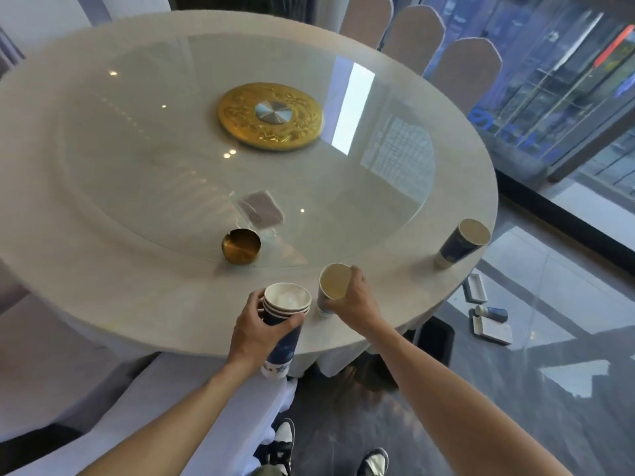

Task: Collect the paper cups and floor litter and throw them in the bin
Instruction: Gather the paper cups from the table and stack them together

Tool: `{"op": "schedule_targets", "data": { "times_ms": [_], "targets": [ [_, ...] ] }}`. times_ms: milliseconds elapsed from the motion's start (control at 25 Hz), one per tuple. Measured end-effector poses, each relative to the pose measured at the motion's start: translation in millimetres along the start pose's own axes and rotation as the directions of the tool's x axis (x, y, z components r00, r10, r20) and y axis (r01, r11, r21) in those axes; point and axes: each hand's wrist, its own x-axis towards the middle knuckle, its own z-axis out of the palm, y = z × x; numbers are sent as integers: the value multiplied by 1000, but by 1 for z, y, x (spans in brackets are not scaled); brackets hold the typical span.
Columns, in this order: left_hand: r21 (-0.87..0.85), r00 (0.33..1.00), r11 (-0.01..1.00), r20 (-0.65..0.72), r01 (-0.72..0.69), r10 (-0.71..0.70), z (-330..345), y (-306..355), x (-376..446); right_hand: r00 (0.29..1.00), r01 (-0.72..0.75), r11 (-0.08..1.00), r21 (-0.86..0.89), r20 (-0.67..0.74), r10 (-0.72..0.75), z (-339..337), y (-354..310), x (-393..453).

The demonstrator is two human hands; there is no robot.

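Note:
My left hand (256, 329) grips a stack of nested dark blue paper cups (286, 316), held over the near edge of the round table (137, 304). My right hand (354, 298) is closed around a single paper cup (331, 281), tilted, just right of the stack. Another blue paper cup (462, 243) stands at the table's right edge. Litter lies on the floor to the right: a fallen cup (493, 313), a flat white packet (491, 328) and a small box (475, 287).
A glass turntable (309, 173) with a gold centre disc (270, 115) covers the table's middle. On it sit a brass ashtray (241, 246) and a clear card stand (260, 207). Covered chairs (464, 73) line the far right. A dark bin (436, 340) stands under the table's edge.

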Motion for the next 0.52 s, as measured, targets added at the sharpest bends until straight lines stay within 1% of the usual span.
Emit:
{"op": "schedule_targets", "data": {
  "times_ms": [160,320,440,520],
  "targets": [
    [-77,998,997,-64,-6,1,0,25,14,995,100,992,76,2,-101,-13,9,5],
    [-180,980,981,-196,-78,42,19,80,39,993,94,985,141,52,-102,-37,30,0],
    [-195,976,973,-199,-126,87,59,125,54,994,107,987,123,20,-110,-59,56,-7],
    [-165,979,974,-157,-154,129,93,149,56,995,82,991,107,47,-87,-79,78,-7]
  ]
}}
